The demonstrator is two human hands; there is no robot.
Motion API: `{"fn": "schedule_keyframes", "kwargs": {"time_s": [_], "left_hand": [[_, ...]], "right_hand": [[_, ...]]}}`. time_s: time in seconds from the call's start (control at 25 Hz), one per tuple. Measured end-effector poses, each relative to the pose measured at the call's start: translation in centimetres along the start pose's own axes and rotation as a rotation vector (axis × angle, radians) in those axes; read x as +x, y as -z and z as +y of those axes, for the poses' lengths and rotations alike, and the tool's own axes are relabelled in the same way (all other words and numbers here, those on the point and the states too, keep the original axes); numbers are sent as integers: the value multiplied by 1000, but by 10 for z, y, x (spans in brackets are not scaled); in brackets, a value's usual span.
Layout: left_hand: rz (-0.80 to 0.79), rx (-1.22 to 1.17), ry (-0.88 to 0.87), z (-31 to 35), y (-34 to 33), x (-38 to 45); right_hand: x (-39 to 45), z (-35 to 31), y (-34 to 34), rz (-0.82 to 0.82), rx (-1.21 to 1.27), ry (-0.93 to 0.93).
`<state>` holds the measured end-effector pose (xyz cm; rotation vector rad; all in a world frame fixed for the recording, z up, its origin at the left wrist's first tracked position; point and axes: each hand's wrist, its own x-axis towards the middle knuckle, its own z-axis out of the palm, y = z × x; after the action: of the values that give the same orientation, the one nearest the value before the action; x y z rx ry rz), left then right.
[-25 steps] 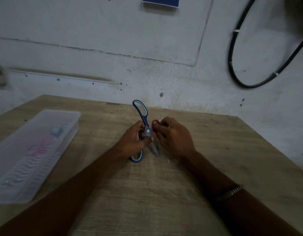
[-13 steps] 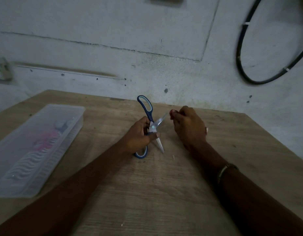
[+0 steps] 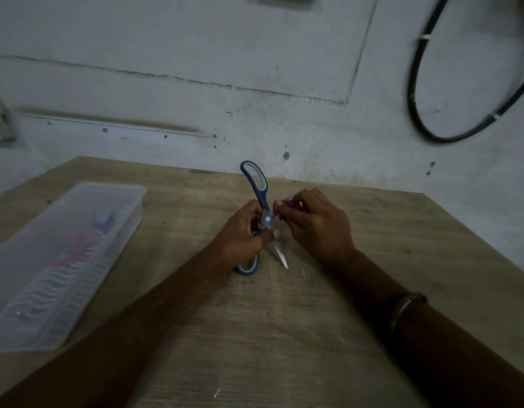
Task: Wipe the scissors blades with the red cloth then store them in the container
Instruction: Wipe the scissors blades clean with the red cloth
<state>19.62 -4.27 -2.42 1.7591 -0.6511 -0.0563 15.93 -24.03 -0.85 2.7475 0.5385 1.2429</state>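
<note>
Blue-handled scissors stand spread wide over the middle of the wooden table. My left hand grips them around the pivot. One handle points away from me, the other pokes out below that hand. One bare blade tip points toward me. My right hand pinches a small red cloth around the other blade, close to the pivot. Most of the cloth is hidden in my fingers. A clear plastic container lies at the left of the table.
The container holds pink and pale blue items, blurred through the plastic. A grey wall rises just behind the table's far edge. A black cable loop hangs on the wall at the upper right. A metal bracelet circles my right wrist.
My right hand, which had slid the cloth out toward the blade's tip, has come back in to the pivot. My left hand has kept its hold on the scissors.
</note>
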Motion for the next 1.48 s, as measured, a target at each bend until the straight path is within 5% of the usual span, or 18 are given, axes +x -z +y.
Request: {"fn": "schedule_keyframes", "kwargs": {"time_s": [0.24,0.44,0.72,0.84,0.96,1.16,1.48], "left_hand": [[-4,-28,58,2,0,-2],[0,-51,28,0,0,-2],[0,37,-39,4,-1,-7],[-4,50,-12,4,0,-6],[-6,23,32,5,0,-5],[-9,-9,31,3,1,-6],[2,-7,22,0,0,-3]], "right_hand": [[5,0,17,101,262,-551],[4,-35,19,13,225,-79],[0,-7,-4,62,60,8],[9,-2,2,41,123,-329],[12,-1,23,170,501,-665],[31,-19,48,178,1184,-820],[14,-9,16,3,939,-862]]}}
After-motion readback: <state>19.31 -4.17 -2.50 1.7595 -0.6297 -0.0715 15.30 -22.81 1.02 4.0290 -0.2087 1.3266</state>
